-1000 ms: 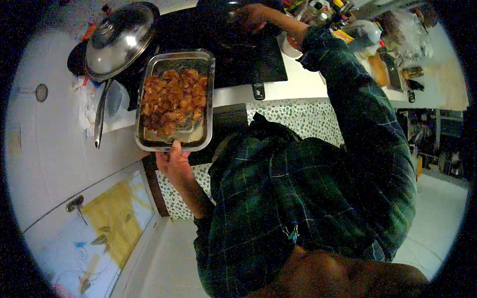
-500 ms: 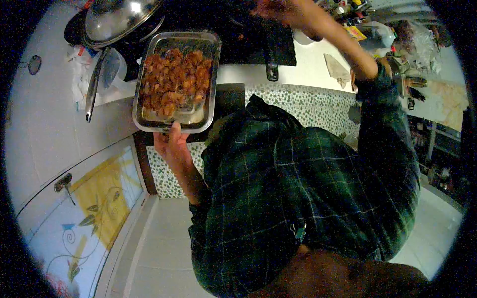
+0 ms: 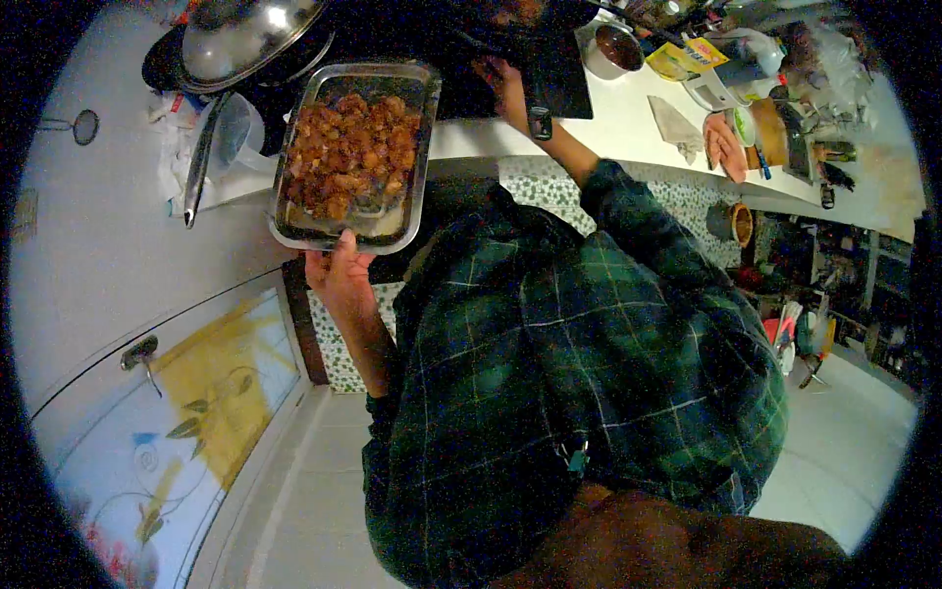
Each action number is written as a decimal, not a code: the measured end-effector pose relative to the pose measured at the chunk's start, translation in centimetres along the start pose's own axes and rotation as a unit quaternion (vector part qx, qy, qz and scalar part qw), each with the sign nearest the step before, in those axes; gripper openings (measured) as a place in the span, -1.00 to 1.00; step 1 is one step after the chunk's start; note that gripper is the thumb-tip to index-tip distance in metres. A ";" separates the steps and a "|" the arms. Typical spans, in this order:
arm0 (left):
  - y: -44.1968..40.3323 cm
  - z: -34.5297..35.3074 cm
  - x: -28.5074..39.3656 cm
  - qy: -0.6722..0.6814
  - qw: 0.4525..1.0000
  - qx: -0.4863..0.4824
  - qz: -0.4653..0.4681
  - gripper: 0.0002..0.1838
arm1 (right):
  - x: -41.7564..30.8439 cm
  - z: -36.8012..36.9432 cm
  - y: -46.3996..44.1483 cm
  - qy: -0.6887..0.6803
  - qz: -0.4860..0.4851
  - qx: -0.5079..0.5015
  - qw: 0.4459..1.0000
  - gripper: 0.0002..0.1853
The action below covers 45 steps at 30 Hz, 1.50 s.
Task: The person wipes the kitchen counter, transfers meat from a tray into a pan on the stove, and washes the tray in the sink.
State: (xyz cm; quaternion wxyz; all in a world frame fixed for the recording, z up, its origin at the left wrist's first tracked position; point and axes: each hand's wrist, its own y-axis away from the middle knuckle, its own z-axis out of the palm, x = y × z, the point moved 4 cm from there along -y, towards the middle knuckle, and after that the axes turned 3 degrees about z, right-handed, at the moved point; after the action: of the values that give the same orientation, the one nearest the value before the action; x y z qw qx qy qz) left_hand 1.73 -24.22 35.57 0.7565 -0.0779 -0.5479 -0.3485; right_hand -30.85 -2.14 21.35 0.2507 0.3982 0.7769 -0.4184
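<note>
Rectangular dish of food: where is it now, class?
In the head view, the dish is left of centre, held at its near edge by the left hand, below and right of the metal lid.

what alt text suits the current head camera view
A person's left hand holds a rectangular dish of browned food pieces by one end. The right hand is beside a black handle, and a domed metal lid is at upper left.

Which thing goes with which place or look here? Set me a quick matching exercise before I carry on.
1. Left grip
2. Right grip
3. Metal lid
4. Yellow packet

A. Domed and shiny
B. Beside the white bowl
C. Holding the glass dish
D. Near the black cooktop

Pairs: 1-C, 2-D, 3-A, 4-B
</note>
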 end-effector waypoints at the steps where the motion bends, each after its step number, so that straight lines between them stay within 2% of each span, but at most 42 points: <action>1: 0.2 -0.3 -0.2 0.010 1.000 -0.005 -0.010 -0.47 | 1.1 0.8 -0.5 -0.178 0.083 0.041 0.980 -0.74; 2: 0.3 -0.7 -0.3 0.015 1.000 0.002 -0.020 -0.48 | -0.1 0.6 -0.8 -0.183 0.084 0.043 0.979 -0.74; 4: 0.4 -1.5 -0.7 0.027 0.999 0.015 -0.042 -0.50 | -3.2 -0.4 -2.1 0.050 0.137 -0.002 0.989 -0.82; 5: 0.7 -1.5 -0.7 0.017 0.999 0.013 -0.035 -0.51 | -1.6 0.3 -2.1 0.047 0.134 -0.004 0.990 -0.82; 6: 0.9 -1.4 -0.5 0.011 0.999 0.013 -0.031 -0.51 | 2.1 1.6 -1.5 -0.045 0.189 -0.015 0.981 -0.85; 8: 1.3 -0.6 -0.1 0.009 1.000 0.004 -0.023 -0.52 | 4.4 1.7 -1.1 -0.137 0.239 -0.026 0.961 -0.87; 13: 1.4 1.0 0.1 0.037 0.998 -0.045 -0.025 -0.54 | 0.1 -2.7 3.7 -0.035 0.040 -0.048 0.997 -0.86; 14: 1.2 0.9 0.0 0.010 0.998 -0.061 0.003 -0.54 | -1.1 -4.4 5.3 -0.084 0.033 -0.024 0.996 -0.83; 15: 1.2 0.9 0.1 -0.004 0.998 -0.061 0.017 -0.54 | 1.6 -6.3 7.5 0.062 0.134 -0.009 0.989 -0.75; 16: 1.2 0.9 0.2 -0.018 0.997 -0.061 0.032 -0.54 | 0.1 -8.8 8.7 -0.024 0.211 -0.013 0.977 -0.78; 18: 0.8 2.1 0.5 0.007 0.998 -0.058 -0.010 -0.50 | -4.5 -14.3 7.3 -0.204 0.274 -0.070 0.937 -0.82; 19: 0.7 2.4 0.2 0.021 0.999 -0.007 -0.038 -0.48 | -8.9 -16.9 4.9 -0.169 0.224 -0.055 0.958 -0.83; 20: 0.2 2.9 0.4 0.014 0.999 -0.006 -0.040 -0.48 | -13.1 -18.2 2.3 -0.113 0.208 0.003 0.972 -0.81; 22: -1.2 5.6 1.1 0.065 0.989 -0.131 -0.020 -0.49 | -20.7 -18.3 -2.4 -0.122 0.075 -0.065 0.988 -0.78; 23: -1.7 6.5 1.2 0.111 0.980 -0.165 -0.008 -0.50 | -22.7 -17.2 -4.3 -0.067 -0.010 -0.092 0.993 -0.78; 24: -2.1 7.7 1.2 0.110 0.977 -0.180 -0.009 -0.50 | -23.9 -15.8 -6.0 -0.025 -0.033 -0.149 0.988 -0.64; 25: -2.3 8.9 1.3 0.098 0.976 -0.194 -0.014 -0.50 | -25.8 -14.6 -7.4 0.049 -0.134 -0.182 0.973 -0.70; 26: -2.3 10.0 1.6 0.087 0.974 -0.207 -0.017 -0.49 | -27.5 -13.9 -8.3 0.033 -0.175 -0.187 0.966 -0.66; 27: -2.2 10.9 1.9 0.049 0.981 -0.183 -0.029 -0.51 | -26.1 -11.9 -9.0 0.055 -0.152 -0.253 0.954 -0.56; 28: -2.3 11.5 1.9 0.047 0.980 -0.190 -0.029 -0.51 | -25.2 -10.9 -9.6 0.058 -0.150 -0.246 0.956 -0.56; 30: -2.7 12.8 1.6 -0.003 0.975 -0.224 -0.016 -0.52 | -24.9 -9.6 -11.2 0.108 -0.288 -0.154 0.939 -0.54; 32: -2.1 13.5 1.4 0.017 0.976 -0.216 -0.014 -0.52 | -22.7 -8.0 -14.9 0.130 -0.136 -0.276 0.943 -0.48; 33: -2.1 13.5 0.8 0.008 0.972 -0.236 -0.016 -0.52 | -20.2 -6.8 -16.4 0.165 -0.079 -0.286 0.941 -0.46; 36: -0.7 15.1 1.1 0.033 0.967 -0.250 -0.029 -0.53 | -20.5 -4.5 -16.5 0.112 -0.050 -0.300 0.946 -0.42; 37: -0.6 15.5 1.2 0.024 0.971 -0.239 -0.016 -0.54 | -22.1 -4.7 -14.9 0.052 -0.070 -0.383 0.920 -0.28; 38: -0.6 15.6 1.3 0.014 0.973 -0.229 0.000 -0.54 | -23.9 -4.5 -13.3 0.120 -0.188 -0.338 0.914 -0.56; 40: -0.9 15.6 1.0 0.002 0.977 -0.214 0.005 -0.56 | -25.2 -4.7 -10.9 0.158 -0.271 -0.336 0.888 -0.43; 41: -1.0 15.6 0.7 0.041 0.975 -0.218 0.000 -0.57 | -25.5 -5.3 -10.5 0.155 -0.278 -0.342 0.884 -0.43; 43: -1.0 15.6 0.5 0.083 0.974 -0.212 0.000 -0.59 | -25.8 -6.9 -9.7 0.211 -0.399 -0.385 0.805 -0.44; 45: -0.8 15.5 0.2 0.101 0.977 -0.190 0.004 -0.58 | -24.2 -8.0 -11.5 0.174 -0.409 -0.424 0.789 -0.40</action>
State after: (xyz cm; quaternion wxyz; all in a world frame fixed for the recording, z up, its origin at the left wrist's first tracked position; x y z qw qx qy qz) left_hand -10.76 -17.19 41.56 0.7806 -0.1868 -0.3920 -0.4495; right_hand -27.35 -9.10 48.25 0.0604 -0.0373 0.9969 -0.0346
